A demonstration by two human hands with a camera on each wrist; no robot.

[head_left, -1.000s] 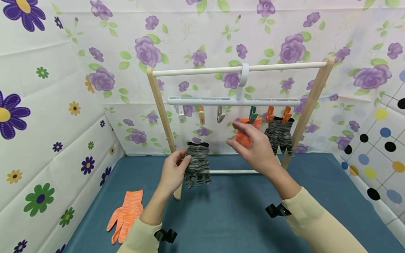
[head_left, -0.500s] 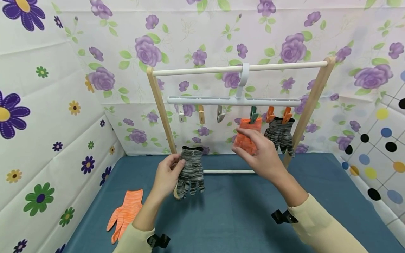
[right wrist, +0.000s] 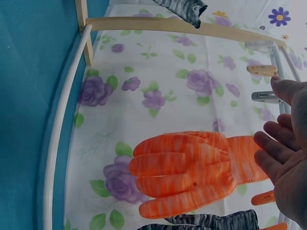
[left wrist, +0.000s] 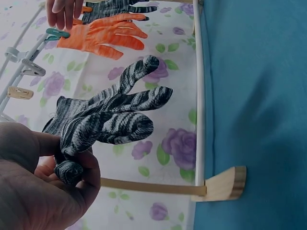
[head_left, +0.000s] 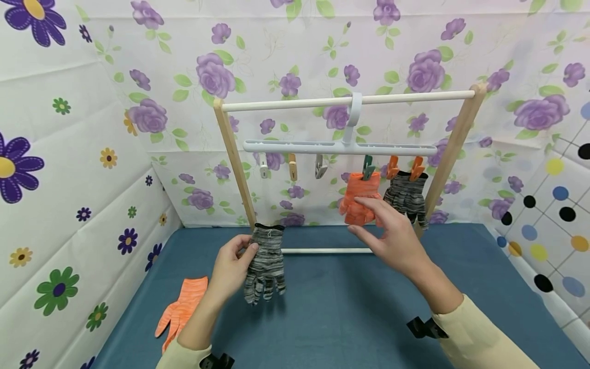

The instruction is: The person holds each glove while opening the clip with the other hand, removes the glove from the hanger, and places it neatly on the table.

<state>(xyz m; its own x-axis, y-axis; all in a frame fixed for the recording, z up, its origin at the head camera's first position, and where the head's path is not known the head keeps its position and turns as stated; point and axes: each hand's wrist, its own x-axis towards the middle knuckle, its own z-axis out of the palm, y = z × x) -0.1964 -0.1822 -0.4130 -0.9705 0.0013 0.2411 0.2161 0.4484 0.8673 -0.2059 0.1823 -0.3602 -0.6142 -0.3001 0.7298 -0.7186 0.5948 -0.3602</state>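
Note:
My left hand [head_left: 235, 264] pinches a grey-and-black striped knit glove [head_left: 267, 261] at its side, near the thumb. That glove hangs above the table with its fingers down. My right hand [head_left: 392, 238] is held with fingers spread and nothing between them. It is in front of an orange glove [head_left: 357, 187], which a green clothespin [head_left: 367, 167] holds by the cuff. Beside it, another grey striped glove [head_left: 405, 193] hangs from two orange clothespins [head_left: 417, 168]. In the right wrist view, the hung orange glove [right wrist: 187, 172] shows with its fingers spread out.
A pale grey clip hanger [head_left: 341, 147] hooks over the white rod of a wooden-ended rack [head_left: 286, 104]. On its left side are a white clip [head_left: 263, 165], a tan clip [head_left: 292, 167] and a grey clip [head_left: 320, 166]. An orange glove [head_left: 184, 305] lies on the blue table.
My left hand has moved down and left with the striped glove. My right hand has drawn down and to the right, uncovering more of the hanging orange glove.

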